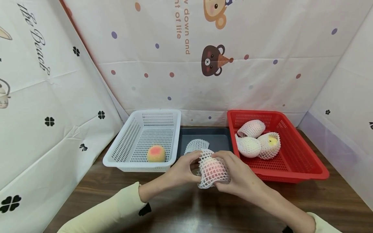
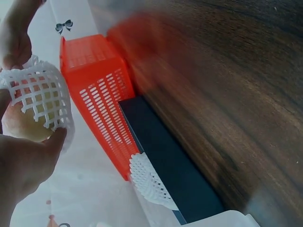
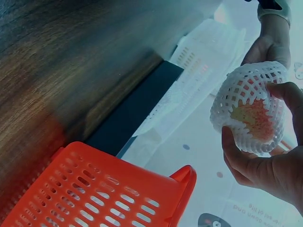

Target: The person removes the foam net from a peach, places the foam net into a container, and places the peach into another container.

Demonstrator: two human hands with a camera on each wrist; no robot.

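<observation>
Above the front of the dark tray, both hands hold a pink and yellow peach [image 3: 253,118] partly covered by a white foam net [image 1: 213,171]. The left hand [image 1: 183,168] pinches the net's left edge between thumb and fingers; bare peach shows at that end in the left wrist view. From the other side, the right hand [image 1: 240,174] grips the netted peach, its thumb and fingers spread around it. Behind the hands, another foam net [image 1: 197,145] lies in the dark tray [image 1: 217,139], partly hidden.
A white basket [image 1: 116,142] on the left holds one bare peach [image 1: 156,153]. On the right, a red basket [image 1: 303,155] contains three netted fruits [image 1: 250,147], one showing yellow through its opening. Printed cloth [image 1: 163,84] hangs behind and at both sides of the wooden table [image 1: 96,191].
</observation>
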